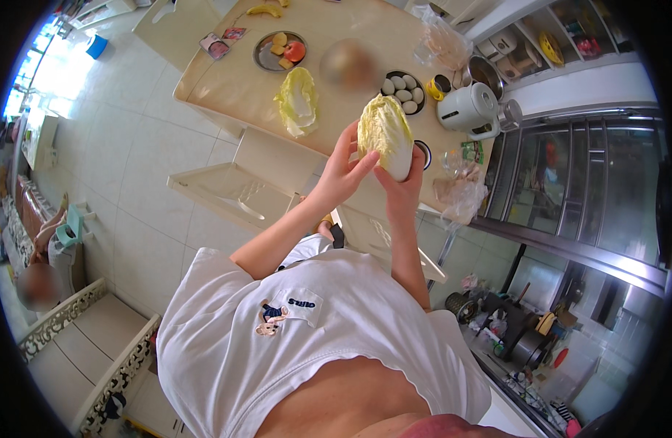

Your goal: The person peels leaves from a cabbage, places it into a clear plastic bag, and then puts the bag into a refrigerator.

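Both my hands hold a head of napa cabbage [386, 134] in the air at the near edge of the table [248, 104]. My left hand [344, 167] grips its left side, with the thumb on the front leaves. Around the white stem end on the right is my right hand [403, 183]. A detached cabbage leaf [297, 104] lies on the table to the left. Behind the held cabbage stands a dark bowl of several pale eggs [404, 90]; the cabbage overlaps its near side in view. A rim of a dark-edged cup [423, 153] shows beside my right hand.
A metal plate [265, 57] holds an apple and cut pieces. An electric kettle [467, 112], a yellow can [438, 86] and plastic bags [462, 191] crowd the right side. Cabinet doors [232, 194] hang open below the table. Another person [40, 284] is at far left.
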`<action>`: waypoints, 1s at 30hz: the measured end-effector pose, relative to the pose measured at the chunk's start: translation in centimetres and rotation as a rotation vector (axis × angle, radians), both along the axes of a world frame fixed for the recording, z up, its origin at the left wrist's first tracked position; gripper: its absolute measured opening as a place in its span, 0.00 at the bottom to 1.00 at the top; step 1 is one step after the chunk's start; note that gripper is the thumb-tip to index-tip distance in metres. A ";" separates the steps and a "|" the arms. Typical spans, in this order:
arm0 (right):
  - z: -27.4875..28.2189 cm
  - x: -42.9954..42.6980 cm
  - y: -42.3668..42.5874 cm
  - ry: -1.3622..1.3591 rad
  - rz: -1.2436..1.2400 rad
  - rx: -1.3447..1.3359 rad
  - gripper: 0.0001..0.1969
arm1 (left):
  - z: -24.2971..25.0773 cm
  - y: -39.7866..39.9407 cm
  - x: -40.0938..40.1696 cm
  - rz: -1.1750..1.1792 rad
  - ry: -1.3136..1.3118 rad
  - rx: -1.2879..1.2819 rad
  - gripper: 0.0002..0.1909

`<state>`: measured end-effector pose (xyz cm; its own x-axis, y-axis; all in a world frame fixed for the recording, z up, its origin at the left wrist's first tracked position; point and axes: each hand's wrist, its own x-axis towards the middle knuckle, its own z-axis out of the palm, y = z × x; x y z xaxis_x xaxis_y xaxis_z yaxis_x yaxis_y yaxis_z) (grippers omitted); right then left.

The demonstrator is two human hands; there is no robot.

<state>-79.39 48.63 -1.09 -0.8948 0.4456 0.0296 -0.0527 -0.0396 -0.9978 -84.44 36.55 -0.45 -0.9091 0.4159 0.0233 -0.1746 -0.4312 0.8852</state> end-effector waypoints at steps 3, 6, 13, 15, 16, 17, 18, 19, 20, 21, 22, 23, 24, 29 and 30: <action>0.4 -0.1 -0.8 0.054 -0.015 0.094 0.35 | -1.2 0.3 0.1 -0.012 -0.027 0.124 0.34; 0.5 0.3 -0.5 0.108 0.067 0.206 0.36 | -1.2 0.2 -0.3 -0.026 -0.276 0.090 0.34; 1.8 0.6 0.2 -0.033 0.113 0.153 0.30 | -1.3 -0.9 -1.2 -0.126 -0.421 0.244 0.33; 2.0 0.6 0.2 -0.064 0.109 0.112 0.29 | -1.1 -0.9 -1.2 -0.132 -0.427 0.245 0.33; 2.1 0.6 0.2 -0.045 0.100 0.135 0.27 | -1.0 -0.8 -1.1 -0.135 -0.433 0.249 0.33; 2.2 0.6 0.3 -0.026 0.091 0.158 0.26 | -1.0 -0.8 -1.1 -0.139 -0.434 0.248 0.33; 2.1 0.6 0.4 -0.025 0.087 0.157 0.26 | -1.0 -0.8 -1.1 -0.131 -0.434 0.231 0.33; 2.0 0.6 0.6 -0.025 0.084 0.239 0.24 | -1.1 -0.7 -1.1 -0.124 -0.433 0.214 0.34; 2.0 0.6 0.7 -0.024 0.081 0.321 0.22 | -1.1 -0.7 -1.1 -0.127 -0.433 0.212 0.34; 1.9 0.6 0.7 -0.024 0.078 0.321 0.22 | -1.2 -0.6 -1.0 -0.108 -0.409 0.195 0.34; 1.8 0.6 0.6 -0.044 0.082 0.380 0.21 | -1.3 -0.5 -1.0 -0.090 -0.386 0.178 0.34; 1.8 0.6 0.6 -0.064 0.085 0.439 0.21 | -1.4 -0.4 -1.0 -0.093 -0.385 0.176 0.34; 1.6 0.6 0.5 -0.065 0.080 0.439 0.21 | -1.5 -0.3 -1.0 -0.059 -0.355 0.131 0.34; 1.7 0.7 0.5 -0.057 0.098 0.482 0.19 | -1.0 -0.1 -0.8 -0.005 -0.318 0.064 0.32; 1.8 0.6 0.5 -0.057 0.093 0.481 0.19 | -1.0 -0.1 -0.8 0.007 -0.331 0.074 0.32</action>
<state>-78.75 49.09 0.72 -0.9363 0.3116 0.1621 -0.0156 0.4242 -0.9054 -85.22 36.49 -1.42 -0.8750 0.4181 -0.2442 -0.4446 -0.4941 0.7471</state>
